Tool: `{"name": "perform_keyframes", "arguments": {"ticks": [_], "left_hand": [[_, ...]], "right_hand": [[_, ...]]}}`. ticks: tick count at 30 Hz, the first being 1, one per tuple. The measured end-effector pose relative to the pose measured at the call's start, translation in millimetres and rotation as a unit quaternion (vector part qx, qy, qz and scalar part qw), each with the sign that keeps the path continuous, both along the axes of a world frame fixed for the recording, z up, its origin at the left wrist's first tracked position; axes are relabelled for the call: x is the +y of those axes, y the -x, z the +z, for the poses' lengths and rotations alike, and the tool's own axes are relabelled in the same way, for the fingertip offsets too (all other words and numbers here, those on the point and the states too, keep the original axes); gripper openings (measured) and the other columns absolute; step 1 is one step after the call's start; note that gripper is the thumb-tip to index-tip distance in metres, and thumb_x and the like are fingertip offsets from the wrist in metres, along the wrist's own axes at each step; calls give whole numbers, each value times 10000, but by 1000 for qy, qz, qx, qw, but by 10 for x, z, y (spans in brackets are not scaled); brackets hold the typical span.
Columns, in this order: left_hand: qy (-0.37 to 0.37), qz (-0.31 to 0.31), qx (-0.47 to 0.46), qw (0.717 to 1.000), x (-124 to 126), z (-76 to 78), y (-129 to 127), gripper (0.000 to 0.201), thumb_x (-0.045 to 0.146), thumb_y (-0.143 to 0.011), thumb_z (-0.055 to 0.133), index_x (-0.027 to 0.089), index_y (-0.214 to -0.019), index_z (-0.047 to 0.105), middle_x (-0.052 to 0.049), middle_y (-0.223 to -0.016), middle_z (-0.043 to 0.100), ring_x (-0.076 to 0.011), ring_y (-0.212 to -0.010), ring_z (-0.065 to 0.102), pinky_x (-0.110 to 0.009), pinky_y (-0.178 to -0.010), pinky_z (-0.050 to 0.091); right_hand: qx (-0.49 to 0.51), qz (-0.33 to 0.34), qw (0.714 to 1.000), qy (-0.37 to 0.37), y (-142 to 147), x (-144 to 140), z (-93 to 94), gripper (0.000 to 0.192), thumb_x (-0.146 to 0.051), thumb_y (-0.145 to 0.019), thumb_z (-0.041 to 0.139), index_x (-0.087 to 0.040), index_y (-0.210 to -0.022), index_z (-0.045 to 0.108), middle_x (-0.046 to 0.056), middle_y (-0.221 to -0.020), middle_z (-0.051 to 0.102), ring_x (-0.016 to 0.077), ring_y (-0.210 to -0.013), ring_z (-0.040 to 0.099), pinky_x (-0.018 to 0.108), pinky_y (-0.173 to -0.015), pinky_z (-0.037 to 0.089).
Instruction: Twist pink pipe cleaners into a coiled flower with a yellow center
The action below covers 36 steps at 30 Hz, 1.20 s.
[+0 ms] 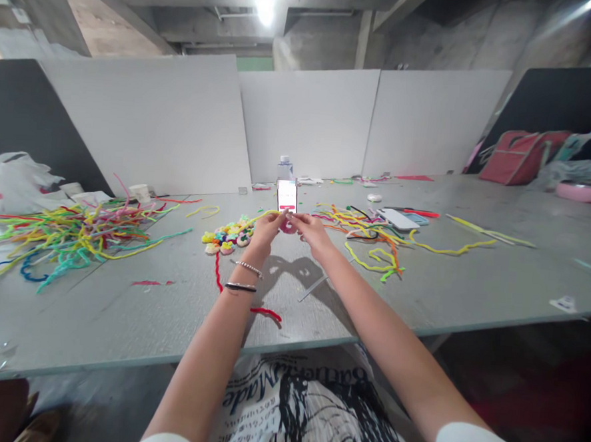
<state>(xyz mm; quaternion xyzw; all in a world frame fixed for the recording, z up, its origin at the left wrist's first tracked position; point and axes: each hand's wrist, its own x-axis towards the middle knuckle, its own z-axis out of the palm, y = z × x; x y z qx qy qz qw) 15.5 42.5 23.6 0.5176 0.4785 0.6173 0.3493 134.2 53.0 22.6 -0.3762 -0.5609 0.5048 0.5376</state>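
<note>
Flowers (228,235) lie finished on the table (472,285); your left hand (268,226) and right hand (311,230) pinch a pink coil (288,224) half-formed, loose stems (69,230) waiting.

Both of my hands meet over the desk (472,285), and the bare stretch between them and my body is open, crossed only by a red pipe cleaner (218,276) under my left hand (266,227). Just left of that hand a cluster of small woolly flowers (227,235) blocks the way; farther left lies a big tangle of pipe cleaners (69,230). Right of my right hand (312,232) another yellow-orange tangle (369,242) crowds in. Directly beyond both hands stands a lit phone (287,195).
</note>
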Motion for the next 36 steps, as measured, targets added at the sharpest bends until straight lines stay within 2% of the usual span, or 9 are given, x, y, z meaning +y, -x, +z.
{"name": "perform_keyframes", "arguments": {"ticks": [3,11,15,18,23,36], "left_hand": [[-22,10,14,1000,65,-36,3,397,545,-681,637,153,-633,597,-25,-593,592,-113,-577,529,-224,-573,373],[-54,109,110,986,197,-100,17,318,440,-740,611,161,-592,572,-18,-546,568,-125,-541,502,-235,-537,355],[-51,131,170,975,199,-112,28,330,446,-785,543,168,-607,566,-26,-576,588,-141,-588,533,-240,-568,365],[-40,139,200,969,188,-110,34,341,452,-798,515,170,-615,564,-26,-583,594,-151,-619,552,-245,-596,377],[-29,151,222,963,159,-84,23,332,438,-804,507,170,-617,560,-26,-593,601,-153,-635,560,-248,-619,384],[-20,173,235,956,192,-120,51,343,477,-797,506,176,-657,590,-42,-630,619,-169,-640,562,-266,-628,373]], "right_hand": [[-1,0,1000,0,7,-31,23,142,-330,-679,667,-194,-720,659,-17,-610,600,83,-544,467,215,-475,267],[-40,-18,999,2,50,17,-11,151,-322,-708,647,-174,-696,625,-4,-596,617,98,-558,511,218,-516,343],[-72,-29,996,-52,81,155,-121,172,-342,-719,629,-173,-714,604,15,-652,651,134,-648,579,236,-584,407],[-124,-66,983,-116,93,236,-186,169,-345,-732,615,-178,-722,589,17,-692,662,151,-709,599,261,-658,430],[-176,-100,964,-172,85,237,-199,138,-315,-752,601,-186,-711,573,20,-739,671,159,-743,612,277,-718,426],[-205,-89,964,-146,79,168,-154,99,-269,-741,596,-182,-696,579,10,-743,678,149,-743,613,263,-724,429]]}}
